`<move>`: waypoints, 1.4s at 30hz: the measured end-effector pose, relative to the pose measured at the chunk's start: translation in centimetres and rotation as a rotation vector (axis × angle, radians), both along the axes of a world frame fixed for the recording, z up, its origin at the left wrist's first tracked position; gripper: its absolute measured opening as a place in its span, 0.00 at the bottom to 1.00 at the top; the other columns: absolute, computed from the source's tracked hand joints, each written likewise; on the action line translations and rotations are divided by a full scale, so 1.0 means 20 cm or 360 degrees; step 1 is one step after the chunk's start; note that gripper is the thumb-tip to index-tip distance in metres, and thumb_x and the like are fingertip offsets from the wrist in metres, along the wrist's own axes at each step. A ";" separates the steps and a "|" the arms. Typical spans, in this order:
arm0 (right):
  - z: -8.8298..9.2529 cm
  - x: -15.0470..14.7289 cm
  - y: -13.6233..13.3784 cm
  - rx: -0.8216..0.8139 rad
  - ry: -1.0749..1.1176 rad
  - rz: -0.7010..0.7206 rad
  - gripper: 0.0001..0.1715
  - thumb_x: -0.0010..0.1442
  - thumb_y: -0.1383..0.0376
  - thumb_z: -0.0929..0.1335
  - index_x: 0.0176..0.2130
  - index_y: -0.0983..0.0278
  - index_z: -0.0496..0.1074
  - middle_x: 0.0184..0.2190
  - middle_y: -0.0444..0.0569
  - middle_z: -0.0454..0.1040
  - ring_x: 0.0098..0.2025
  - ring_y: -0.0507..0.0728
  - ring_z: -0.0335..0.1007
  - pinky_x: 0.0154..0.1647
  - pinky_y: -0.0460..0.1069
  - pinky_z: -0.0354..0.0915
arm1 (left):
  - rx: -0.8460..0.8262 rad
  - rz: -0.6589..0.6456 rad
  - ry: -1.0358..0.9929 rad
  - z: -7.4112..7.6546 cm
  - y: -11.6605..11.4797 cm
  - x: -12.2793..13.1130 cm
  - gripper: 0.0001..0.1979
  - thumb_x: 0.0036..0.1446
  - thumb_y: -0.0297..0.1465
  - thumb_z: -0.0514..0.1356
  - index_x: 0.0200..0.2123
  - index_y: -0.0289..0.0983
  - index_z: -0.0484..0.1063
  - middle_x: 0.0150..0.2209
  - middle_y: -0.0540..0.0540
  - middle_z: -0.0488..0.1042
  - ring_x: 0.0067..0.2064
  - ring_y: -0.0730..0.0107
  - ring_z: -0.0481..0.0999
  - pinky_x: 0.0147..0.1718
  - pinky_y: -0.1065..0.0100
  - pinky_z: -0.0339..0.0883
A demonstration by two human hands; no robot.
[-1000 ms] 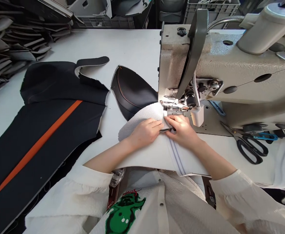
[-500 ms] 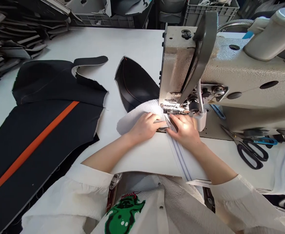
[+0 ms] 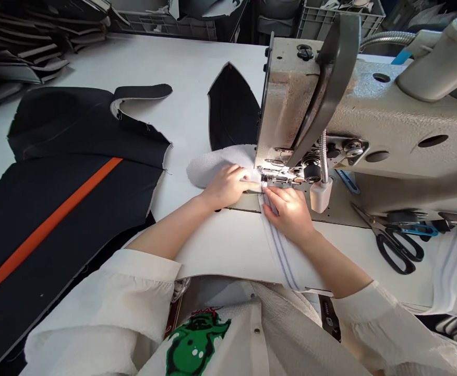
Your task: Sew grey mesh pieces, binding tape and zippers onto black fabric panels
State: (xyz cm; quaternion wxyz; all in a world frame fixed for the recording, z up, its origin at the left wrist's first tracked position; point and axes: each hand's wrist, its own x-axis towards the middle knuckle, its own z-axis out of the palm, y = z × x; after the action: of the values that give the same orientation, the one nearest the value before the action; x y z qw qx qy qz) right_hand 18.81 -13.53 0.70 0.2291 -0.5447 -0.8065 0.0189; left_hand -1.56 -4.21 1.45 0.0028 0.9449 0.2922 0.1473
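Note:
My left hand (image 3: 228, 185) lies with curled fingers on a pale mesh-backed fabric piece (image 3: 208, 163), its thumb pointing at the presser foot (image 3: 266, 178) of the sewing machine (image 3: 291, 99). Just in front of the foot, my right hand (image 3: 289, 209) is closed on a white webbing strip (image 3: 280, 245) with blue lines, which trails down to the table's front edge. Both sets of fingertips almost meet beside the needle area, where the stitching point is hidden. Behind the mesh piece, a pointed black panel (image 3: 232, 107) extends past the machine head.
A large black cover piece (image 3: 75, 203) with an orange stripe (image 3: 52, 224) spreads over the left of the white table (image 3: 166, 55). Black-handled scissors (image 3: 395, 245) and blue snips (image 3: 420, 230) lie at right. Stacked dark pieces (image 3: 21, 47) fill the far left; grey crates (image 3: 166, 23) stand behind.
The black panel and mesh piece have turned clockwise, the panel's tip swinging up and right. My fingers stay close to the presser foot, and the webbing strip now lies straighter beneath my right hand.

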 end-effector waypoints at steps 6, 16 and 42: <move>0.00 0.00 0.02 0.0109 -0.0067 0.0001 0.19 0.62 0.65 0.63 0.52 0.66 0.71 0.52 0.50 0.73 0.44 0.61 0.68 0.45 0.56 0.63 | 0.0019 0.0062 -0.0121 -0.02 0.05 0.02 0.18 0.62 0.24 0.51 0.44 0.47 0.78 0.35 0.46 0.71 0.40 0.64 0.66 0.36 0.64 0.56; -0.02 0.00 0.01 0.0206 -0.0019 0.0027 0.17 0.62 0.66 0.65 0.50 0.66 0.72 0.51 0.50 0.73 0.42 0.59 0.66 0.44 0.54 0.63 | 0.0063 -0.0011 -0.0218 -0.04 0.04 0.01 0.18 0.60 0.21 0.53 0.44 0.48 0.77 0.34 0.48 0.70 0.38 0.66 0.65 0.34 0.66 0.53; -0.04 0.02 -0.05 -0.0008 0.0228 -0.0021 0.15 0.61 0.66 0.64 0.46 0.60 0.75 0.43 0.54 0.68 0.41 0.59 0.65 0.43 0.53 0.65 | -0.0041 0.0378 0.0102 0.02 0.01 0.13 0.19 0.58 0.23 0.51 0.48 0.43 0.74 0.46 0.46 0.73 0.45 0.58 0.66 0.43 0.62 0.63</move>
State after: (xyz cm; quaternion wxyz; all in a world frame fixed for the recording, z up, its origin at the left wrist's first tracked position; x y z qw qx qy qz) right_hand 19.29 -14.45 -0.06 0.2849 -0.5478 -0.7844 0.0584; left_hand 0.99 -4.02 1.91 -0.0119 0.9077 0.4039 0.1127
